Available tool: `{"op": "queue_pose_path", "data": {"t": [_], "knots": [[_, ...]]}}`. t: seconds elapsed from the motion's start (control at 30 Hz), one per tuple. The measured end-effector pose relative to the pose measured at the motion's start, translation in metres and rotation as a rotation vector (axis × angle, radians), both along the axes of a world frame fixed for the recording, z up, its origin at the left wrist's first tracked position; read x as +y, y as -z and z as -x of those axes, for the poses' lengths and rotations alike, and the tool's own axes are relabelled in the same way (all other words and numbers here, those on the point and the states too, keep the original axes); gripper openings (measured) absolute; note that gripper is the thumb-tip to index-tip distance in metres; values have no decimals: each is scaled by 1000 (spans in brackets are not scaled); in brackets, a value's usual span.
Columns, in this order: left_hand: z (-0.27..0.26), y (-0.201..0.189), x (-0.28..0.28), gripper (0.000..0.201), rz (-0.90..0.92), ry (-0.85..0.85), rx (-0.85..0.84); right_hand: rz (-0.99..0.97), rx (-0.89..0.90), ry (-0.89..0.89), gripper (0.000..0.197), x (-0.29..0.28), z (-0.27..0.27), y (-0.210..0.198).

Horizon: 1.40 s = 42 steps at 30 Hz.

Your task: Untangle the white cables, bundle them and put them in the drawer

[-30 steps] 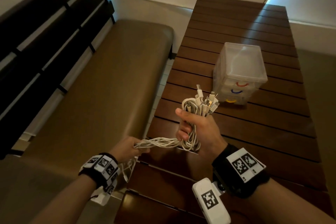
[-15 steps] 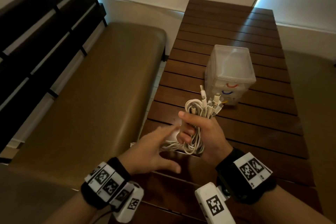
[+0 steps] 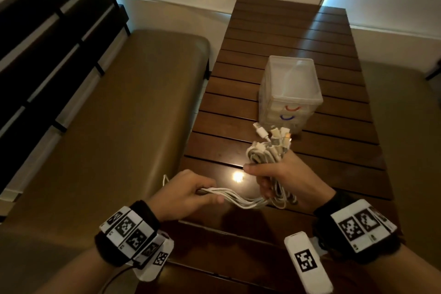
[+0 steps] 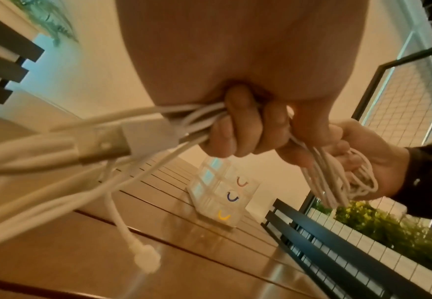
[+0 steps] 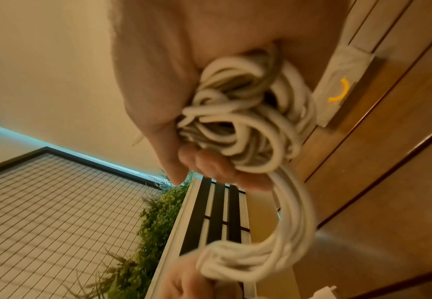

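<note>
Hands: right hand (image 3: 284, 174) clamps coiled white cables (image 3: 265, 153); left hand (image 3: 186, 194) grips tails, probably for wrapping.
Drawer unit (image 3: 290, 93): beyond right hand.

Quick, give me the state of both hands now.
Left hand: grips the loose cable strands.
Right hand: grips the coiled cables.

The right hand (image 3: 284, 176) grips the coiled part of the cables (image 3: 265, 157), whose plug ends stick out beyond it. To its left, the left hand (image 3: 183, 194) holds the loose strands, which sag between the two hands and trail out past the left hand's far side. Both hands hang above the near end of the table (image 3: 226, 141). Just beyond the right hand, the drawer unit (image 3: 290, 88) stands on the table. A bench (image 3: 107, 141) lies left of the left hand, alongside the table.
</note>
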<state>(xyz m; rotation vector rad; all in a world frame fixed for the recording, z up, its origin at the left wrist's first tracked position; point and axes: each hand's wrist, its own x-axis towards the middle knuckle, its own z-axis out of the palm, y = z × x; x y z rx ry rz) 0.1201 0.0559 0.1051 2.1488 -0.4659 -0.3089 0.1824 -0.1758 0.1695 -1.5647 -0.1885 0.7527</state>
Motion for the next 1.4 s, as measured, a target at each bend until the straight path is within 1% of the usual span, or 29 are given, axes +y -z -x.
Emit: {"op": "queue_pose_path", "data": {"t": [0.03,0.13,0.2,0.23,0.27,0.33,0.4,0.43,0.5,0.57,0.67,0.73,0.8,0.9,1.0,1.07,1.1,1.17,1.23,1.27,1.3,1.37,1.4], "knots": [[-1,-4,-2,53,12,-1,0,37,-49,-42,26,1,1,1],[-3,-13,-11,44,-24,42,-33,139,-178,-203,12,5,5,9],[-3,-17,-16,38,-93,62,-62,139,-185,-290,21,9,6,13],[-3,-18,-18,38,-136,58,-82,106,-162,-315,19,11,7,14],[-4,-19,-18,38,-174,39,-112,66,-146,-327,16,14,7,14],[-5,-19,-19,37,-208,-44,-179,-2,-114,-305,17,18,8,16],[-5,-20,-24,30,-194,-111,-215,-66,-61,-241,25,20,8,18],[-4,-21,-26,31,-194,-130,-207,-84,-42,-222,30,21,8,21],[-3,-20,-29,38,-223,-153,-170,-73,-23,-210,35,22,9,25],[-2,-21,-31,39,-273,-175,-154,-51,-14,-218,39,22,11,27],[-2,-28,-35,41,-335,-211,-178,-57,70,-252,45,23,11,22],[-3,-31,-33,41,-351,-233,-201,-47,52,-300,44,23,9,17],[-5,-30,-28,47,-316,-243,-175,-15,-5,-390,36,25,9,11],[-8,-26,-22,57,-297,-237,-129,29,14,-421,19,25,14,9],[-13,-27,-22,82,-298,-253,-25,62,33,-419,18,23,20,12],[-18,-29,-21,95,-296,-208,42,98,27,-434,17,24,21,11],[-21,-32,-19,92,-285,-186,57,108,33,-440,18,24,20,10],[-27,-39,-17,73,-256,-155,72,102,47,-439,20,26,16,7],[-34,-50,-16,51,-265,-108,74,104,23,-452,19,28,12,5],[-37,-57,-16,42,-303,-61,60,114,-2,-469,22,28,10,6],[-40,-63,-16,37,-364,-4,47,124,-22,-489,23,28,9,5],[-44,-69,-17,35,-528,99,30,180,-92,-521,20,28,7,6],[-46,-68,-18,36,-613,129,17,227,-153,-523,21,28,6,8]]}}
